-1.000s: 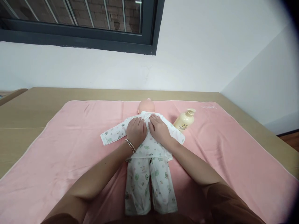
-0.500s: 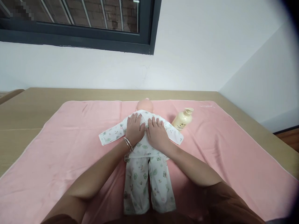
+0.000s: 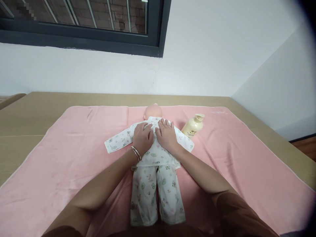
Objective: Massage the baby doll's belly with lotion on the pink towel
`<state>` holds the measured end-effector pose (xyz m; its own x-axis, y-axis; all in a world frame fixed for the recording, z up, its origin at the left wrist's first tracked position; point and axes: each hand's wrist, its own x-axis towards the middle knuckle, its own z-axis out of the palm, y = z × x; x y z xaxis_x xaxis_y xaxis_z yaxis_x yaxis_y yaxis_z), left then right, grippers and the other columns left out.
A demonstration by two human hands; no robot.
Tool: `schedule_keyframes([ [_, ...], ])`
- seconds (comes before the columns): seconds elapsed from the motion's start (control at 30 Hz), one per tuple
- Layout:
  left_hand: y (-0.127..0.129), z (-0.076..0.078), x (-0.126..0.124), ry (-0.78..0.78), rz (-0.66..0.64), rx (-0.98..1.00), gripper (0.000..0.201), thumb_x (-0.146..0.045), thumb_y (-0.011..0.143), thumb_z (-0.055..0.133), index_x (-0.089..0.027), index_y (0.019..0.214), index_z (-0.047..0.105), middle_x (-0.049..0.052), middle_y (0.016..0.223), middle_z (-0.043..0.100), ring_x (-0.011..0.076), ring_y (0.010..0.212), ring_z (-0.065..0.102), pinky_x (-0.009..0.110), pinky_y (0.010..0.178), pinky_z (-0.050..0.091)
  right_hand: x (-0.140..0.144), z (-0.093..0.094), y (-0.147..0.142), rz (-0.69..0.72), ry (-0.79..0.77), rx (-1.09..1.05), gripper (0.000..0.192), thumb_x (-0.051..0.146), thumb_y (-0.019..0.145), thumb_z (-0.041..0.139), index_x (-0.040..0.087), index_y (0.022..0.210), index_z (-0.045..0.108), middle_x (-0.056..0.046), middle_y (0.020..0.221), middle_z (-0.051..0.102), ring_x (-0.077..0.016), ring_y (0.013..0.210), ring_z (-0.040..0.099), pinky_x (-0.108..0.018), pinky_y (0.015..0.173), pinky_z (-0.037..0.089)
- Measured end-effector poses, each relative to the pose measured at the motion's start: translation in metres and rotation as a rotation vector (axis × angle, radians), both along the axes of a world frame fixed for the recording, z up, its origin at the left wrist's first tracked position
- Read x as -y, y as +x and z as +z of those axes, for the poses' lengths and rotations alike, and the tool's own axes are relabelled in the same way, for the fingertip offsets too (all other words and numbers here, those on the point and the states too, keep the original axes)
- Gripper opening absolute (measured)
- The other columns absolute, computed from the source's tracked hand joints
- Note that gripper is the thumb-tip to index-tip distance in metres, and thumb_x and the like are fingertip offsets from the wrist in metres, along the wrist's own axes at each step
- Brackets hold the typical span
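- Baby doll lies mid-width on the pink mat, in the mat's far-to-near middle strip.
- Doll head: smooth, rounded, matte, plastic-looking. Outfit is thin white cloth with small green and pink prints: long-sleeved top, straight-legged trousers, soft creases.
- Long axis runs near-far across the mat: head toward its far edge, trouser legs toward me. Sleeves splay out and slightly nearward, toward the mat's left and right sides.
- My left hand: palm-down on the top's left half, fingers loosely bent. Shiny rigid metal bangles on that wrist.
- My right hand: laid out on the right half, fingers straighter, slightly apart.
- Glossy cream pump bottle, rounded shoulders, dark print: mat's far right-of-centre, just beside the sleeve.
- Mat: soft-looking fabric, shallow wrinkles, pale edging.
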<state>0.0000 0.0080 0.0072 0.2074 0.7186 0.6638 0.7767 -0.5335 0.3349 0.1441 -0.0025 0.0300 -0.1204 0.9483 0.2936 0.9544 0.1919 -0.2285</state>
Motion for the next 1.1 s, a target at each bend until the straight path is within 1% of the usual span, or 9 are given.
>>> schedule_keyframes([
  [0.13, -0.0005, 0.0, -0.001, -0.024, -0.002, 0.015, 0.03, -0.026, 0.091, 0.046, -0.016, 0.114, 0.063, 0.014, 0.113, 0.06, 0.0272, 0.107, 0.054, 0.045, 0.096, 0.044, 0.0026, 0.0008, -0.0014, -0.017, 0.05, 0.035, 0.047, 0.032, 0.1, 0.032, 0.009, 0.139, 0.047, -0.017, 0.147, 0.046, -0.0359, 0.134, 0.04, -0.062, 0.114, 0.01],
  [0.27, -0.0007, 0.0003, -0.0014, -0.039, 0.008, 0.008, 0.029, -0.026, 0.09, 0.047, -0.018, 0.113, 0.063, 0.012, 0.113, 0.06, 0.0272, 0.106, 0.054, 0.045, 0.095, 0.044, 0.002, 0.0008, -0.0003, -0.004, 0.132, 0.083, 0.045, 0.03, 0.1, 0.033, 0.007, 0.134, 0.052, -0.019, 0.138, 0.055, -0.032, 0.126, 0.051, -0.058, 0.117, 0.004],
  [0.5, 0.0001, 0.0022, -0.001, -0.053, 0.015, -0.007, 0.03, -0.026, 0.091, 0.046, -0.016, 0.114, 0.063, 0.013, 0.113, 0.06, 0.0271, 0.106, 0.054, 0.044, 0.096, 0.044, -0.0003, -0.0012, 0.0032, 0.011, 0.161, 0.11, 0.045, 0.029, 0.098, 0.036, 0.001, 0.126, 0.058, -0.021, 0.128, 0.061, -0.0279, 0.119, 0.056, -0.037, 0.113, 0.028],
  [0.7, 0.0, -0.0008, -0.0016, -0.05, 0.027, 0.026, 0.032, -0.029, 0.091, 0.046, -0.015, 0.115, 0.063, 0.015, 0.116, 0.059, 0.0279, 0.109, 0.054, 0.045, 0.098, 0.044, 0.0036, 0.0005, -0.0003, -0.06, 0.09, 0.06, 0.048, 0.031, 0.098, 0.033, 0.005, 0.133, 0.053, -0.019, 0.134, 0.058, -0.0282, 0.119, 0.057, -0.035, 0.097, 0.045],
  [0.83, 0.001, -0.0031, -0.0002, -0.062, 0.068, 0.033, 0.035, -0.03, 0.09, 0.046, -0.014, 0.118, 0.061, 0.017, 0.122, 0.058, 0.0303, 0.117, 0.053, 0.054, 0.107, 0.037, 0.0057, 0.0022, -0.0019, -0.067, 0.05, 0.037, 0.049, 0.032, 0.099, 0.031, 0.006, 0.136, 0.05, -0.019, 0.138, 0.054, -0.0281, 0.126, 0.053, -0.035, 0.097, 0.046],
  [0.93, 0.0017, -0.0028, 0.0015, -0.046, 0.084, -0.009, 0.032, -0.028, 0.09, 0.045, -0.016, 0.116, 0.06, 0.014, 0.12, 0.064, 0.0299, 0.12, 0.055, 0.066, 0.116, 0.013, 0.0062, 0.0028, -0.002, -0.06, 0.05, 0.024, 0.049, 0.032, 0.099, 0.031, 0.005, 0.136, 0.051, -0.019, 0.138, 0.054, -0.0282, 0.127, 0.051, -0.036, 0.1, 0.044],
  [1.0, 0.0016, -0.0024, 0.0019, -0.02, 0.083, -0.021, 0.03, -0.026, 0.091, 0.044, -0.016, 0.114, 0.061, 0.011, 0.116, 0.067, 0.0286, 0.119, 0.057, 0.067, 0.118, 0.003, 0.0064, 0.0029, -0.002, -0.057, 0.05, 0.022, 0.049, 0.031, 0.099, 0.032, 0.004, 0.136, 0.05, -0.019, 0.138, 0.054, -0.0282, 0.128, 0.051, -0.036, 0.101, 0.043],
  [1.03, 0.0014, -0.0024, 0.0018, -0.01, 0.078, -0.02, 0.03, -0.026, 0.091, 0.044, -0.016, 0.113, 0.061, 0.011, 0.115, 0.068, 0.0279, 0.119, 0.058, 0.065, 0.119, 0.005, 0.0064, 0.0028, -0.0021, -0.058, 0.05, 0.022, 0.05, 0.031, 0.099, 0.032, 0.004, 0.136, 0.05, -0.019, 0.138, 0.054, -0.0283, 0.129, 0.05, -0.036, 0.102, 0.043],
  [1.1, 0.0007, -0.0028, 0.001, -0.004, 0.064, -0.016, 0.031, -0.026, 0.09, 0.043, -0.014, 0.112, 0.062, 0.012, 0.114, 0.069, 0.0274, 0.118, 0.06, 0.06, 0.12, 0.017, 0.0064, 0.0023, -0.0021, -0.058, 0.05, 0.019, 0.05, 0.031, 0.099, 0.033, 0.004, 0.137, 0.05, -0.02, 0.138, 0.054, -0.0284, 0.13, 0.049, -0.036, 0.103, 0.042],
])
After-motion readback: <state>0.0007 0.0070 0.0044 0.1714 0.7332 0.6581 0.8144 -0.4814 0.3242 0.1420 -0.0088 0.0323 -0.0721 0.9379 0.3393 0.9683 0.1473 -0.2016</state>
